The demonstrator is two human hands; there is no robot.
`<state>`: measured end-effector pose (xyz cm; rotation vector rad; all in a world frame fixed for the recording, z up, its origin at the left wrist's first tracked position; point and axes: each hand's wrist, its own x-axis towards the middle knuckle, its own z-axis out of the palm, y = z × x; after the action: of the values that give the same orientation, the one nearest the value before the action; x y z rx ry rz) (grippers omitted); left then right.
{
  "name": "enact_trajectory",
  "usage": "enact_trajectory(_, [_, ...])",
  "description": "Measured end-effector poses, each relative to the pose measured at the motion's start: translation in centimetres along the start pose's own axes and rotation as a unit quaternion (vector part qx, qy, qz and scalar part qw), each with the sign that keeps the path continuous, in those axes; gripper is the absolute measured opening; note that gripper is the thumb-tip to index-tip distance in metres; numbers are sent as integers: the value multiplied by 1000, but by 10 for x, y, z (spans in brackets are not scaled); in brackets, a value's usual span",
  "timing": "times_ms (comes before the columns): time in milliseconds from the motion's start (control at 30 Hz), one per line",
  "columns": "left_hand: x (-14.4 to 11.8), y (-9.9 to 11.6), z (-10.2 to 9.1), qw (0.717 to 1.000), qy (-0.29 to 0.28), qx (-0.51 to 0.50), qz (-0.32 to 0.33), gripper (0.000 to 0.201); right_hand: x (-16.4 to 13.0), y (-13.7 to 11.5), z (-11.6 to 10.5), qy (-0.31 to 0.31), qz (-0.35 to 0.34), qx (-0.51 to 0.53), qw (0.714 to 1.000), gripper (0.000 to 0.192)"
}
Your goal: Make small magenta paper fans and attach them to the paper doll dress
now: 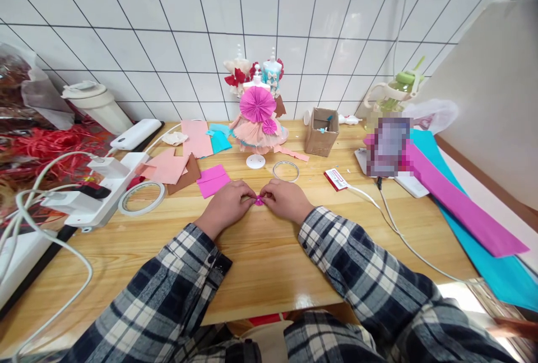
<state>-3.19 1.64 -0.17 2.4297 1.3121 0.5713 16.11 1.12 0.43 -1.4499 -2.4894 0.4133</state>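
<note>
My left hand [229, 201] and right hand [286, 199] meeting low over the wooden bench [260, 256], both grips pinched tight on a small magenta paper piece [259, 201] between the fingertips, pink paper sheet [213, 180] just beyond my left hand, tape roll [142, 197] further left, paper dress model [257, 122] behind

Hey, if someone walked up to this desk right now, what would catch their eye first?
Probably the paper dress model with its magenta fan rosette, standing at the back of the wooden table against the tiled wall. Next, the left hand and right hand meeting at mid-table, pinching a small magenta paper piece between them. On the right, a long magenta paper strip lies over teal paper.
</note>
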Motion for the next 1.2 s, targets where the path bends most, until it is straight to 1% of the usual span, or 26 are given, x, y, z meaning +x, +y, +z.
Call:
enact_trajectory(67, [0, 0, 0, 1000, -1, 2, 2, 17, 1, -1, 0, -7, 1, -16, 1000, 21])
enact_trajectory(233, [1, -1, 1, 1000, -4, 15, 12, 18, 0, -4, -3, -16, -13, -80, 997, 32])
enact_trajectory(333, [1, 0, 1, 1000, -5, 26, 13, 19, -1, -4, -5, -15, -19, -91, 996, 32])
enact_trajectory(533, [1, 1, 2, 999, -3, 33, 16, 19, 1, -5, -2, 26, 2, -47, 999, 31])
enact_trajectory(733, [1, 1, 3, 999, -5, 42, 17, 19, 5, -5, 4, 17, 10, -27, 999, 27])
enact_trajectory(967, [1, 3, 2, 999, -4, 45, 15, 18, 2, -10, 0, 6, 13, -26, 1000, 28])
enact_trajectory(1200, [-1, 5, 1, 999, -4, 43, 12, 18, 5, -10, 3, 9, 32, -1, 999, 21])
